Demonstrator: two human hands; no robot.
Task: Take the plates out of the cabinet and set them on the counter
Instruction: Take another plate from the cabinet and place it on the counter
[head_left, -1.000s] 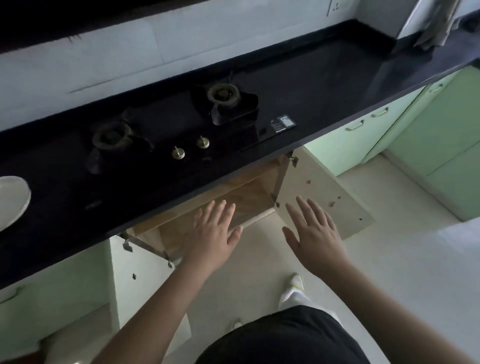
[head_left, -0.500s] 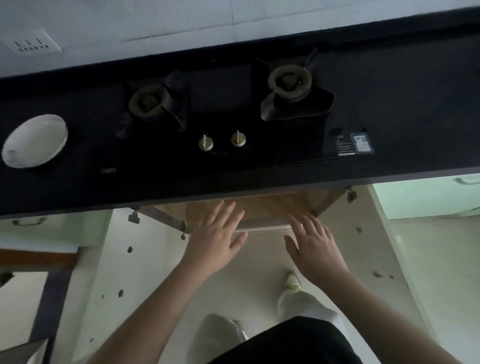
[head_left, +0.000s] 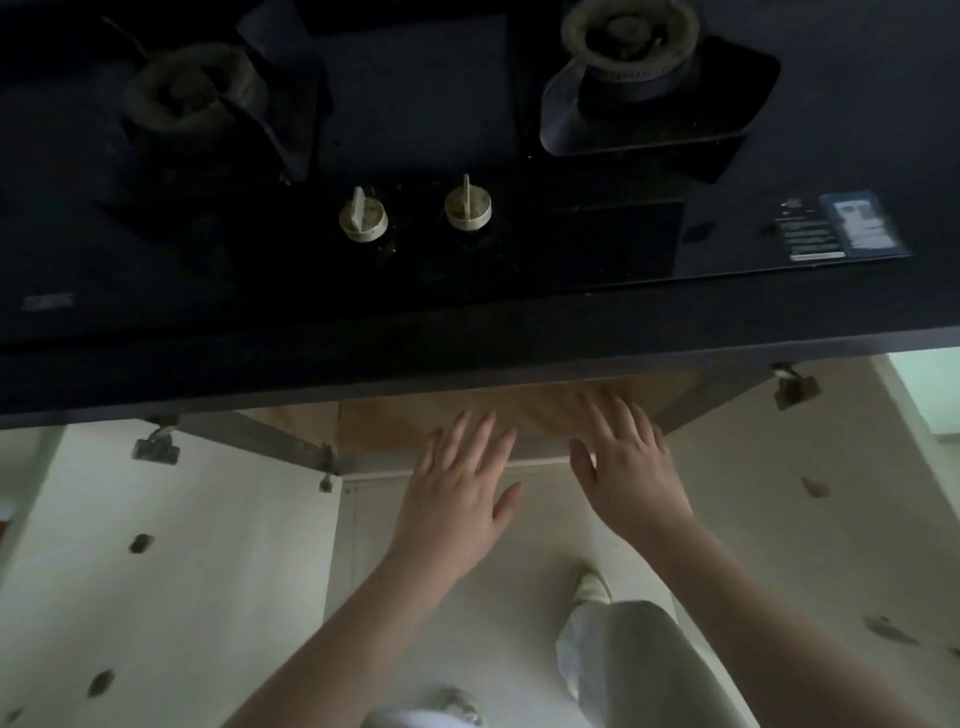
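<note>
Black stone and black glass fill the upper half of the view: the bench (head_left: 857, 104) with a two-burner gas hob (head_left: 415, 130) sunk into it, two pale knobs (head_left: 415, 213) at its front. Under the bench's front edge the cabinet (head_left: 467, 415) stands open, both of its doors swung wide to left (head_left: 156, 545) and right (head_left: 805, 519), and a strip of bare wooden shelf shows inside.

The left hand (head_left: 457, 499) and the right hand (head_left: 628, 467) reach side by side toward that opening, fingers straight and spread, palms down, grasping nothing. The right fingertips are over the wooden shelf just under the bench edge; the left fingertips are at the shelf's front lip. Whether either hand touches the wood cannot be told.

No plate shows anywhere in this view. The part of the bench in sight carries none, and the cabinet's depth is hidden beneath the overhang, so any plates left would be back in there, out of sight.

As a judgement: the doors are dealt with and the reach into the cabinet is in hand, but finding a plate, gripping it, lifting it clear of the overhang and setting it on the bench is all yet to do. How many plates are left cannot be told
</note>
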